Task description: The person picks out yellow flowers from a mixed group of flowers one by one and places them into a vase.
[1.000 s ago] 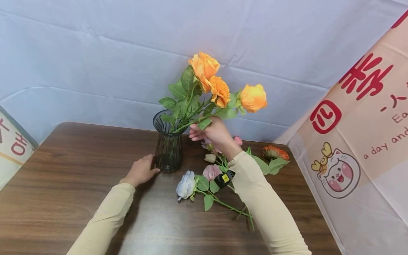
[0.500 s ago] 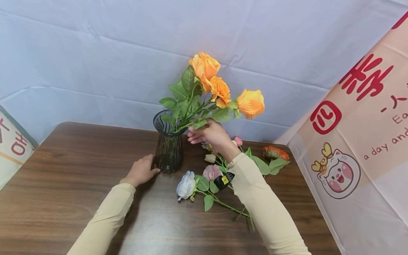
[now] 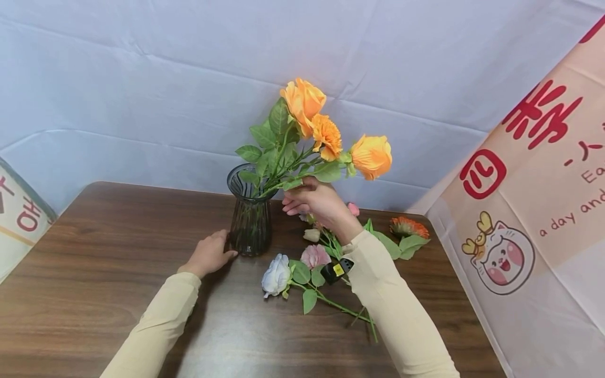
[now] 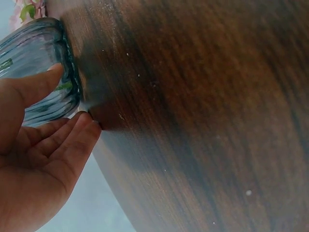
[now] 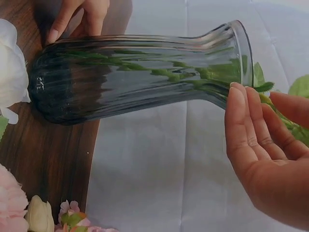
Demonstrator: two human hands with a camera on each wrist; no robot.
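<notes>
A ribbed grey glass vase [image 3: 250, 226] stands upright on the table, green stems visible through its wall. My left hand [image 3: 209, 254] holds the vase low on its left side; in the left wrist view, thumb and fingers [image 4: 72, 140] lie either side of its base. At the vase's mouth, my right hand [image 3: 319, 202] pinches the stem of a yellow-orange rose [image 3: 372, 157], which leans right. In the right wrist view its fingertips [image 5: 237, 96] are by the rim. Another orange rose [image 3: 303, 104] and an orange carnation [image 3: 326, 137] rise from the vase.
On the wooden table [image 3: 118, 236] lie a pale blue rose [image 3: 276, 275], a pink flower [image 3: 314, 255], a small cream bud [image 3: 311, 234] and an orange-red flower [image 3: 409, 227], right of the vase. A pale cloth [image 3: 165, 105] hangs behind; a printed cloth [image 3: 543, 210] hangs at the right.
The yellow-orange rose head has dropped lower and moved slightly left. My right hand has shifted a little down along with it. The left hand and the vase stay put.
</notes>
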